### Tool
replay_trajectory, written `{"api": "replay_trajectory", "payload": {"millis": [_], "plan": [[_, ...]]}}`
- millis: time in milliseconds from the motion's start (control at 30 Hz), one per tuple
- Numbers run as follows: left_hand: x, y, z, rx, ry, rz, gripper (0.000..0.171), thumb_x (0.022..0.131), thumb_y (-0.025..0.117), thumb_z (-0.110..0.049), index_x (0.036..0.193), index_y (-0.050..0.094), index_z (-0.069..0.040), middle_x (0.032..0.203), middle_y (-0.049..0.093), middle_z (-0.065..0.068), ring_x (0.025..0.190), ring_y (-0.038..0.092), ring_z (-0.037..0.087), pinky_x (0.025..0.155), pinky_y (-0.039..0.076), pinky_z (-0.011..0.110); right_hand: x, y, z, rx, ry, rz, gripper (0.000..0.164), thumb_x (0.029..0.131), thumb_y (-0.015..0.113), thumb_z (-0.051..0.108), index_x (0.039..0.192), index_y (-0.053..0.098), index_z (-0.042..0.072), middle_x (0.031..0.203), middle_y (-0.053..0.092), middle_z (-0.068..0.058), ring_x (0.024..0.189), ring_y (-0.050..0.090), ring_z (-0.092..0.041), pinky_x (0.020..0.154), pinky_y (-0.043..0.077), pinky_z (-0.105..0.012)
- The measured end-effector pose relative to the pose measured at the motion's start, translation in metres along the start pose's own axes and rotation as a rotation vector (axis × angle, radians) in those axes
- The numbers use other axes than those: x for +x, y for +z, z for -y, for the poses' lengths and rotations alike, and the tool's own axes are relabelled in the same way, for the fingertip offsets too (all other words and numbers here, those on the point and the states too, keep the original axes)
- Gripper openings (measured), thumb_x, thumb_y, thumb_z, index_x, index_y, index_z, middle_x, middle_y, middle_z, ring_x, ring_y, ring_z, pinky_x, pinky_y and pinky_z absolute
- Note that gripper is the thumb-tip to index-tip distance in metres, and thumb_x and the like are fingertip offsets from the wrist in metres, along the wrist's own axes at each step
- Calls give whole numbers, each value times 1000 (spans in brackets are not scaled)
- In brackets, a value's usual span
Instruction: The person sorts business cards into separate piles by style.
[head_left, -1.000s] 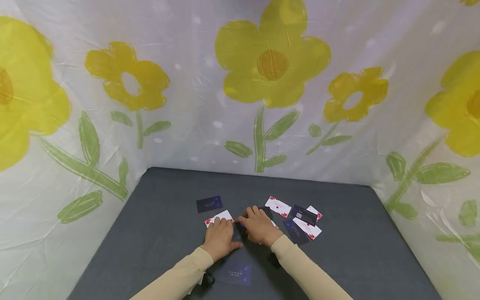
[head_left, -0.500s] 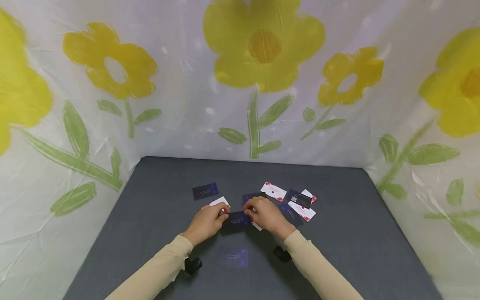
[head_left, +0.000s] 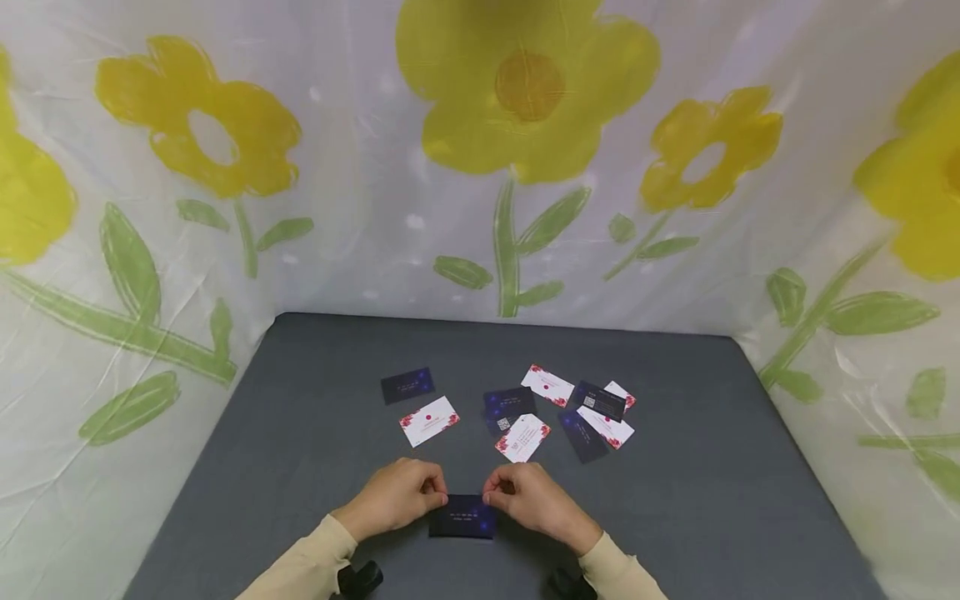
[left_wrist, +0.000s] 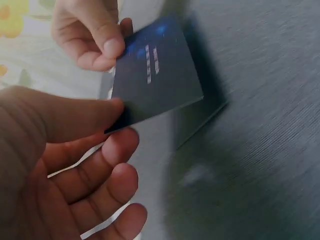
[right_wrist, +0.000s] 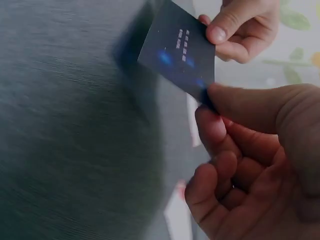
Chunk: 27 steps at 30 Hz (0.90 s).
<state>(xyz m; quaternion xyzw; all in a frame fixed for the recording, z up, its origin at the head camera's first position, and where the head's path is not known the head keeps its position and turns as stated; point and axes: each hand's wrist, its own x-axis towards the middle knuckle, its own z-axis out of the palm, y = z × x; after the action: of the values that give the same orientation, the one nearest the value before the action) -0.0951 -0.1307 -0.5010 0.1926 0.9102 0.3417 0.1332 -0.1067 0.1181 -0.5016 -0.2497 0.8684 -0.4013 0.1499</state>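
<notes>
A dark blue business card (head_left: 462, 518) with small pale print is held by both hands near the table's front. My left hand (head_left: 397, 497) pinches one far corner between thumb and index finger. The opposite far corner is pinched the same way by my right hand (head_left: 538, 505). In the left wrist view the card is raised at the pinched side, and a second dark card (left_wrist: 202, 117) lies under it on the table. Whether the two cards touch cannot be told. The other fingers of both hands curl loosely beneath the pinch.
On the grey table (head_left: 315, 467) a dark card (head_left: 407, 385) and a white red-flowered card (head_left: 428, 420) lie at left. Dark cards (head_left: 507, 405) and a white card (head_left: 522, 438) overlap mid-table. Several more cards (head_left: 600, 402) overlap at right. A flowered curtain (head_left: 360, 208) encloses the table.
Both hands have picked up the dark business card from among the middle cards and drawn it towards the body, over the card lying near the front. The white cards they covered now show.
</notes>
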Motion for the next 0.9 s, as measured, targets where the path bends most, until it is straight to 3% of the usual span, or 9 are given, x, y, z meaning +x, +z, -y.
{"api": "replay_trajectory", "payload": {"millis": [167, 367, 567, 767, 900], "plan": [[1, 15, 2, 57, -5, -51, 16, 89, 80, -17, 78, 69, -22, 69, 60, -14, 62, 47, -3, 57, 38, 24, -3, 12, -6, -100, -6, -72, 11, 93, 75, 10, 82, 74, 11, 74, 71, 4, 65, 49, 6, 62, 43, -19], [2, 27, 8, 138, -25, -73, 19, 89, 81, -18, 77, 67, -23, 74, 55, -13, 66, 46, -2, 59, 39, 23, -4, 22, -9, -245, -13, -128, 12, 89, 79, 12, 79, 74, 14, 79, 69, 6, 77, 57, -4, 72, 47, -27], [3, 32, 9, 178, -20, -109, 20, 89, 80, -17, 78, 64, -22, 75, 52, -13, 68, 45, 0, 60, 38, 23, -4, 26, -10, -323, -23, -199, 10, 87, 81, 12, 80, 74, 13, 76, 61, 5, 76, 55, -9, 69, 46, -26], [0, 34, 7, 212, 17, -154, 21, 87, 81, -14, 81, 62, -18, 76, 51, -9, 69, 46, 6, 61, 38, 24, -5, 28, -8, -364, -26, -179, 9, 89, 79, 12, 84, 72, 12, 78, 60, 4, 75, 53, -8, 69, 47, -25], [0, 32, 5, 224, 34, -150, 21, 85, 82, -13, 86, 61, -16, 81, 55, -5, 71, 52, 11, 63, 43, 29, -4, 27, -6, -398, -33, -140, 10, 89, 79, 13, 86, 69, 13, 80, 58, 4, 74, 48, -7, 67, 44, -23]]}}
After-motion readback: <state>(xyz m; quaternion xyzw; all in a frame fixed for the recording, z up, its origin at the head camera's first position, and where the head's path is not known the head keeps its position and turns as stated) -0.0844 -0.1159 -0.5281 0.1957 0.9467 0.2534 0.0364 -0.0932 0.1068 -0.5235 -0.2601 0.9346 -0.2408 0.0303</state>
